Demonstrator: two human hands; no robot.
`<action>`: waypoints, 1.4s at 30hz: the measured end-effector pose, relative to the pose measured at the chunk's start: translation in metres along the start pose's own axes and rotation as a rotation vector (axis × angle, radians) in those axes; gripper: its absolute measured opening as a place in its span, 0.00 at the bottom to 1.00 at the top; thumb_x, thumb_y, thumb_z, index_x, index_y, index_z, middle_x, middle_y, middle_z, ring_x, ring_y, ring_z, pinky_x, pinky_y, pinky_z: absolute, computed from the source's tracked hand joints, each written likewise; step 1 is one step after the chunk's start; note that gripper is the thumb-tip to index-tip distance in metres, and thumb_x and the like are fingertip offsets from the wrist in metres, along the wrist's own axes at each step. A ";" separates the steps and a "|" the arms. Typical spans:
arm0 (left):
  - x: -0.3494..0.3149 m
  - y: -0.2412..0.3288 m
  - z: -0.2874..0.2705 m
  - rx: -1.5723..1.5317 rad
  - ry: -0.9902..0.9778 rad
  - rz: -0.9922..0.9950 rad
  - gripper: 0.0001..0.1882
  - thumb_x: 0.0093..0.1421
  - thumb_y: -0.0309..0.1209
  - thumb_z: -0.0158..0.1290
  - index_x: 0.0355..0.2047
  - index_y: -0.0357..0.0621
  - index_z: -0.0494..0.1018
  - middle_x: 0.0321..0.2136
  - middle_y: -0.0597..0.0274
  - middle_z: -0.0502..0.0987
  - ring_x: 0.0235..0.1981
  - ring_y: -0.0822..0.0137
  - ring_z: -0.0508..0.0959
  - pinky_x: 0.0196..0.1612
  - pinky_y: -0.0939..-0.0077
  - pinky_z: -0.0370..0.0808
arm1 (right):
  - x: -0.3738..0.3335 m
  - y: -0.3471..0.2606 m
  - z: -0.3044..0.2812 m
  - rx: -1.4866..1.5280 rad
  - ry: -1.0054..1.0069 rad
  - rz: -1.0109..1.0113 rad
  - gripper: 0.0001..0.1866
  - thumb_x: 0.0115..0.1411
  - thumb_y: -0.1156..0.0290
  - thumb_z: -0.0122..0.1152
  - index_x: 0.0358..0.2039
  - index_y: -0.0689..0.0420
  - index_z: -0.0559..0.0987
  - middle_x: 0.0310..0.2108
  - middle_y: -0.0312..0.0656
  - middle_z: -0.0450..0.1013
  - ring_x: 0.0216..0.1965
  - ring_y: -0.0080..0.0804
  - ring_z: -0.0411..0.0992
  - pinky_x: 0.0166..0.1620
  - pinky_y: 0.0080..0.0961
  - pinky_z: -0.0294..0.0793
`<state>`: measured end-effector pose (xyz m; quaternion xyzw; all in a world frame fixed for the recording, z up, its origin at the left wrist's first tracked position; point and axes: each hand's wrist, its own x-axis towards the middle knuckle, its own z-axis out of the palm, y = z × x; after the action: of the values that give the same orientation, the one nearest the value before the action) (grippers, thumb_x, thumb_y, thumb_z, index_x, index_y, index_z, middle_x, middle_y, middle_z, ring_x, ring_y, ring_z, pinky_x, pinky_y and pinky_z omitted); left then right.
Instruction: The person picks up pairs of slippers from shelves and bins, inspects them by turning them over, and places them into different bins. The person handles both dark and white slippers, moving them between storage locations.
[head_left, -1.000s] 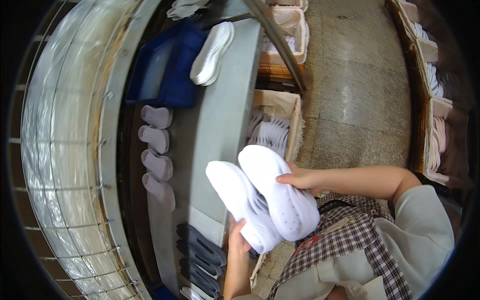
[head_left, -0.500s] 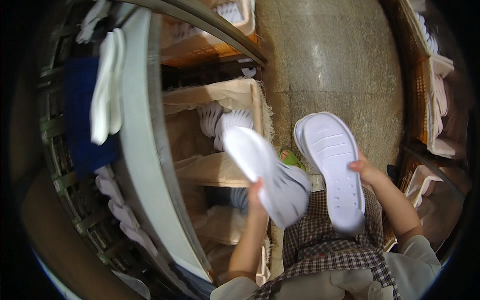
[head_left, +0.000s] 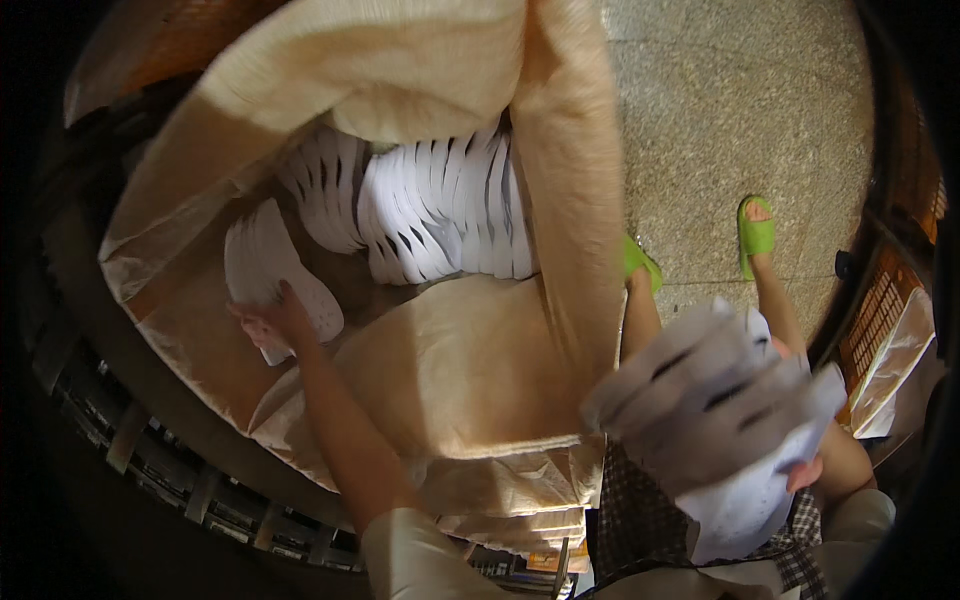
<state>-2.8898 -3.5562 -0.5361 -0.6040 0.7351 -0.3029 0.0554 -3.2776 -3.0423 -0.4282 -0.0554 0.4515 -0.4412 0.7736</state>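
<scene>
Down inside a cloth-lined bin [head_left: 570, 200], my left hand [head_left: 275, 318] is closed around a stack of white shoe soles [head_left: 262, 250], at the left of the bin. Beside that stack, rows of white soles [head_left: 440, 205] stand on edge, packed close together. Over my lap at the lower right, my right hand [head_left: 803, 470] grips another stack of white shoe soles [head_left: 720, 400], fanned out and smeared by motion. Most of that hand's fingers are hidden behind the soles.
Folds of beige liner [head_left: 440, 370] hang over the bin's near side. On the speckled floor [head_left: 740, 110] are my feet in green slippers [head_left: 757, 232]. An orange crate [head_left: 880, 310] with a pale liner stands at the right, and dark slatted rails [head_left: 200, 490] run along the lower left.
The view has swung over the lined bin. My left hand has gone from above my lap down into it with its soles. My right hand's soles have moved lower right and fanned out.
</scene>
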 end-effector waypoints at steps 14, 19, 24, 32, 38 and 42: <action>-0.038 0.038 -0.059 -0.911 -0.549 0.115 0.46 0.58 0.54 0.48 0.64 0.39 0.41 0.65 0.46 0.43 0.65 0.50 0.48 0.65 0.64 0.48 | 0.073 -0.030 0.027 -0.247 -0.132 -0.165 0.61 0.30 0.56 0.75 0.59 0.66 0.47 0.51 0.60 0.58 0.53 0.51 0.62 0.55 0.38 0.62; -0.071 0.095 -0.312 -1.308 -0.873 0.858 0.43 0.51 0.52 0.56 0.61 0.46 0.55 0.58 0.43 0.59 0.61 0.46 0.57 0.62 0.51 0.49 | 0.079 -0.065 0.041 -0.564 -0.074 -0.104 0.57 0.31 0.55 0.74 0.57 0.68 0.53 0.49 0.63 0.59 0.51 0.56 0.63 0.56 0.39 0.61; -0.060 0.148 -0.372 -0.386 -0.924 1.572 0.48 0.40 0.43 0.65 0.61 0.50 0.56 0.54 0.35 0.62 0.55 0.44 0.65 0.54 0.52 0.63 | 0.085 -0.081 0.066 -0.859 -0.007 -0.211 0.52 0.35 0.49 0.69 0.54 0.70 0.58 0.44 0.62 0.64 0.48 0.55 0.64 0.54 0.41 0.60; -0.060 0.164 -0.324 -0.497 -1.720 1.343 0.45 0.40 0.33 0.63 0.60 0.48 0.57 0.49 0.46 0.67 0.49 0.47 0.70 0.50 0.62 0.69 | 0.090 -0.071 0.074 -0.881 -0.023 -0.244 0.45 0.42 0.44 0.63 0.50 0.69 0.63 0.43 0.61 0.66 0.45 0.54 0.67 0.47 0.43 0.66; -0.078 0.093 -0.308 -0.708 -1.415 1.228 0.41 0.40 0.29 0.62 0.57 0.44 0.61 0.48 0.48 0.68 0.49 0.50 0.70 0.51 0.67 0.68 | 0.092 -0.092 0.063 -0.939 -0.064 -0.437 0.42 0.44 0.45 0.65 0.49 0.67 0.66 0.46 0.58 0.66 0.46 0.51 0.68 0.48 0.40 0.66; -0.080 -0.005 -0.285 -0.861 -1.501 0.190 0.27 0.56 0.33 0.53 0.55 0.38 0.61 0.52 0.52 0.66 0.52 0.58 0.70 0.51 0.63 0.70 | 0.093 -0.103 0.022 -0.510 0.201 -0.907 0.36 0.46 0.50 0.66 0.47 0.64 0.69 0.45 0.54 0.67 0.44 0.47 0.68 0.47 0.37 0.66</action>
<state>-2.9921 -3.3746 -0.3257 -0.5484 0.6021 0.4857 0.3174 -3.3074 -3.1796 -0.4254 -0.3888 0.5471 -0.6110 0.4198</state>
